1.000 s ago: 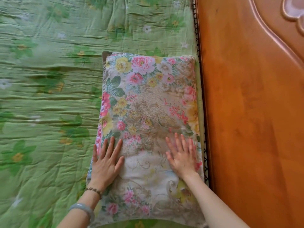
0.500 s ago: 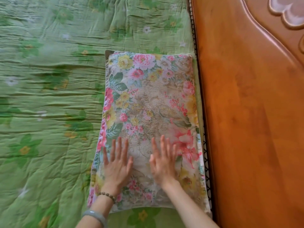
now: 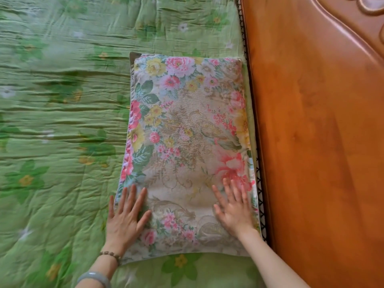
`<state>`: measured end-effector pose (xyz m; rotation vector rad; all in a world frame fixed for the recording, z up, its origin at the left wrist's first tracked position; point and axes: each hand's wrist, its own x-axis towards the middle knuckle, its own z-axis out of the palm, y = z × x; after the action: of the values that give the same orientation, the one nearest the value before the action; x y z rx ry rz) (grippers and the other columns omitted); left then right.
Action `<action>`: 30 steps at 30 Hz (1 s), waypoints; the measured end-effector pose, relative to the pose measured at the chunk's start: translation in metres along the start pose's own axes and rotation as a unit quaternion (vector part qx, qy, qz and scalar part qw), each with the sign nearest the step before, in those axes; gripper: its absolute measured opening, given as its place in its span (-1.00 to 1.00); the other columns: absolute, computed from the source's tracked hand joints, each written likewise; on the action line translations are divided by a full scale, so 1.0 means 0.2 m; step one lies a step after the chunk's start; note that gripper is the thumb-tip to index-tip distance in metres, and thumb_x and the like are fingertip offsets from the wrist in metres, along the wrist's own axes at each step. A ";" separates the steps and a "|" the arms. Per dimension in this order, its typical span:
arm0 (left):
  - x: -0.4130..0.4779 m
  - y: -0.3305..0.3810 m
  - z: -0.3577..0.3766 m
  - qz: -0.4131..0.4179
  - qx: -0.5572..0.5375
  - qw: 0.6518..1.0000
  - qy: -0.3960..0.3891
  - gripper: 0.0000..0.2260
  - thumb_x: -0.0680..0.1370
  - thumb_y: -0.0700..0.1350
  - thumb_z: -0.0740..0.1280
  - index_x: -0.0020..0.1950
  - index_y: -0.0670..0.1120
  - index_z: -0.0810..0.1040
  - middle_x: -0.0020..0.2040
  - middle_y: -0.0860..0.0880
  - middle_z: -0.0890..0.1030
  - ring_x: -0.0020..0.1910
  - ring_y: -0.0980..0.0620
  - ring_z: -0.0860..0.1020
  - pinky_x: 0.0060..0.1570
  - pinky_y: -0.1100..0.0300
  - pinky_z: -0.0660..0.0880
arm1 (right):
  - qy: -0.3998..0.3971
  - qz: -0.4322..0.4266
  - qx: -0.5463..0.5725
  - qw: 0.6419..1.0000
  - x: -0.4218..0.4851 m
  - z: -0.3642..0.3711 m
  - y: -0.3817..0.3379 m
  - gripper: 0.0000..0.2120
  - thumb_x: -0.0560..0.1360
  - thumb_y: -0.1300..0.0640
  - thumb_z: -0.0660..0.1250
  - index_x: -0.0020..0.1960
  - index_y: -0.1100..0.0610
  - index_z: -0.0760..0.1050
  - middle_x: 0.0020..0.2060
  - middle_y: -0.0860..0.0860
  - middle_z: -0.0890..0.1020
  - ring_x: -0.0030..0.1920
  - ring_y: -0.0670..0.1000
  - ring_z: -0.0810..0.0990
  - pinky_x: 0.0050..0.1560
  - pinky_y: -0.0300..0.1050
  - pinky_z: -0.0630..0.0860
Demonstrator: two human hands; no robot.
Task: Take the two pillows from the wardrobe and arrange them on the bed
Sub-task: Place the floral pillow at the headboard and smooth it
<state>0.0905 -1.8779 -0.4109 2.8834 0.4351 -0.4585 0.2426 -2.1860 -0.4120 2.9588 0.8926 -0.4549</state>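
A floral pillow (image 3: 187, 129) with pink and yellow flowers lies flat on the green quilted bed (image 3: 62, 121), its long side against the headboard. My left hand (image 3: 124, 219) rests flat on the pillow's near left edge, fingers spread. My right hand (image 3: 234, 210) presses flat on the near right corner, fingers apart. Neither hand grips anything. Only one pillow is in view.
An orange wooden headboard (image 3: 322, 142) with carved trim runs along the right side. A dark lace-like edging (image 3: 258, 183) shows between pillow and headboard. The wrinkled green quilt stretches to the left and beyond the pillow's far end.
Both hands have slid apart from the pillow's middle toward its left and right edges, smoothing the cover. The pillow stays where it was.
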 end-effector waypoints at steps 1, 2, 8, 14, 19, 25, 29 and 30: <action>-0.02 -0.04 0.00 -0.020 0.000 1.000 -0.005 -0.38 0.60 0.30 -0.13 0.57 0.03 0.15 0.58 -0.12 0.16 0.56 -0.08 0.01 0.49 -0.21 -0.15 | -0.008 0.026 0.012 1.000 -0.03 0.00 0.05 -0.43 0.59 -0.22 -0.13 0.55 -0.09 -0.09 0.56 0.04 -0.21 0.54 0.07 -0.18 0.47 0.17 -0.16; -0.05 -0.09 0.00 -0.044 -0.001 0.999 -0.012 -0.37 0.59 0.31 -0.15 0.58 0.03 0.14 0.57 -0.12 0.15 0.57 -0.07 -0.01 0.50 -0.20 -0.16 | -0.011 0.056 0.031 0.998 -0.07 0.00 0.09 -0.42 0.58 -0.22 -0.12 0.56 -0.08 -0.06 0.56 0.06 -0.15 0.55 0.08 -0.15 0.48 0.15 -0.17; -0.17 -0.17 -0.04 -0.118 -0.048 0.992 0.019 -0.33 0.62 0.26 -0.23 0.58 -0.12 0.12 0.59 -0.14 0.09 0.56 0.02 -0.08 0.49 -0.18 -0.15 | 0.064 0.240 0.137 0.959 -0.16 -0.10 -0.03 -0.41 0.59 -0.11 -0.11 0.56 0.10 -0.05 0.54 0.16 0.01 0.54 0.17 -0.01 0.48 0.25 0.00; -0.13 0.29 -0.06 0.057 -0.064 0.996 0.027 -0.45 0.66 0.15 -0.18 0.59 -0.08 0.05 0.60 -0.09 0.04 0.55 -0.11 0.07 0.47 -0.24 -0.04 | 0.068 0.030 0.126 0.989 -0.13 -0.10 -0.68 -0.45 0.61 -0.10 -0.06 0.55 0.04 -0.06 0.55 0.12 -0.10 0.54 0.13 -0.09 0.49 0.19 -0.15; -0.19 0.37 0.08 0.069 -0.045 0.997 0.005 -0.48 0.65 0.18 -0.11 0.58 0.01 0.11 0.60 -0.09 0.07 0.55 -0.12 0.10 0.46 -0.26 0.01 | 0.058 -0.008 0.027 0.998 -0.20 0.07 -0.60 -0.43 0.56 -0.17 0.03 0.53 -0.06 0.06 0.54 0.09 -0.20 0.54 0.10 -0.26 0.44 0.19 -0.04; -0.30 0.05 0.14 0.060 0.013 0.998 -0.022 -0.46 0.62 0.27 -0.09 0.56 0.10 0.15 0.60 -0.03 0.06 0.54 -0.09 0.13 0.48 -0.22 -0.03 | -0.017 -0.030 0.004 0.999 -0.36 0.10 -0.11 -0.39 0.59 -0.26 -0.17 0.56 -0.04 -0.16 0.56 0.07 -0.18 0.55 0.07 -0.19 0.48 0.10 -0.13; -0.36 -0.10 0.08 0.025 0.034 0.997 -0.064 -0.44 0.62 0.26 -0.16 0.57 0.08 0.14 0.54 -0.13 0.25 0.51 -0.15 0.23 0.45 -0.25 0.00 | -0.089 0.028 0.079 0.992 -0.42 0.03 0.05 -0.29 0.54 -0.32 -0.07 0.57 0.00 -0.11 0.56 0.12 -0.03 0.55 0.05 -0.11 0.50 0.07 -0.02; -0.38 -0.13 0.05 0.014 0.039 0.996 -0.081 -0.42 0.61 0.27 -0.18 0.58 0.08 0.12 0.53 -0.14 0.25 0.50 -0.18 0.24 0.45 -0.25 -0.02 | -0.099 0.041 0.095 0.990 -0.42 -0.01 0.07 -0.28 0.53 -0.31 -0.01 0.56 -0.04 -0.16 0.56 0.07 -0.04 0.55 0.02 -0.12 0.51 0.10 0.01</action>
<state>0.0115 -1.8759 -0.3986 2.8925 0.3560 -0.7137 0.1837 -2.2434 -0.3871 3.0308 0.7437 -0.8568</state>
